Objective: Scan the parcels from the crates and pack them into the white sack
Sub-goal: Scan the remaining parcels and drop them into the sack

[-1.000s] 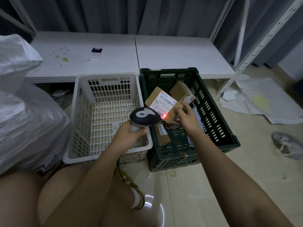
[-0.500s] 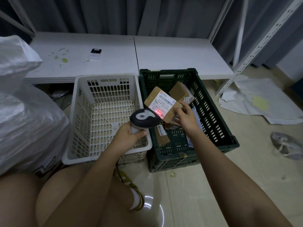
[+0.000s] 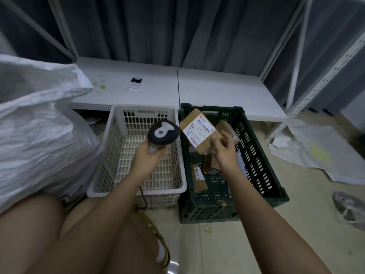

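Brown cardboard parcel (image 3: 199,131) up at frame centre, over green crate (image 3: 262,161), pinched at its lower right end by right hand (image 3: 222,149); long axis upper left to lower right, label up. Left hand (image 3: 150,155) wrapped round scanner (image 3: 164,132) handle, head just left of parcel, no red spot visible on label. White sack (image 3: 39,125) far left, past white crate (image 3: 177,186). Judged next: parcel swings left across white crate into sack; right hand carries, left nearer sack but busy. 2+ parcels left in green crate.

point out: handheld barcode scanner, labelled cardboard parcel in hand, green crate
black handheld barcode scanner (image 3: 163,133), head view, top of head.
brown labelled cardboard parcel (image 3: 199,129), head view, white label.
dark green plastic crate (image 3: 262,165), head view, right wall.
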`<state>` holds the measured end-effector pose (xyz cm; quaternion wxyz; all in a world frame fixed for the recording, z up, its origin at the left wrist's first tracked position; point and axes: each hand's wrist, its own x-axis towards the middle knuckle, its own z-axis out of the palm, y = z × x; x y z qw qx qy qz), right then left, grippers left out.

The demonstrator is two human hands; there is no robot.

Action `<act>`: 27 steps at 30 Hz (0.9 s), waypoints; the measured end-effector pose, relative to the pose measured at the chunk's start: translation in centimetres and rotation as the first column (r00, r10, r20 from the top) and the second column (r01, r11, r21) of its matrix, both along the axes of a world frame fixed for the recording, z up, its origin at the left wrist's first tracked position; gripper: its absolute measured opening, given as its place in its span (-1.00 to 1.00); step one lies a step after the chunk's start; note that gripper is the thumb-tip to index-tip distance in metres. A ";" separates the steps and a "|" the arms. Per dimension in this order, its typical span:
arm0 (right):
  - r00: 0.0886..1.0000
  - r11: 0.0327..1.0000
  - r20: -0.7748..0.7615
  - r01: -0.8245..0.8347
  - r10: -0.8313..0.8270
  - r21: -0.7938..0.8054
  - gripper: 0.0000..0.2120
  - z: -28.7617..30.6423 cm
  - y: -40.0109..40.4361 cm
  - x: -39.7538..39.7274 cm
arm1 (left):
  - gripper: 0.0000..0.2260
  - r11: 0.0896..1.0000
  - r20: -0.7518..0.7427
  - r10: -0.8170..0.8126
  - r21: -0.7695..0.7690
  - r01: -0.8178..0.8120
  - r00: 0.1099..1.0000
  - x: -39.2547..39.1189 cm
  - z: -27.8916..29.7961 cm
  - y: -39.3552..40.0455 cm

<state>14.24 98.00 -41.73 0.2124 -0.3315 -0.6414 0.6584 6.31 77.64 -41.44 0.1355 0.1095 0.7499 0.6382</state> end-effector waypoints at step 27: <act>0.709 0.794 -0.409 -0.362 0.575 0.489 -0.55 25.6 -32.1 -6.8 | -0.79 0.864 -0.544 0.479 0.152 -0.480 0.689 6.2 25.5 -30.3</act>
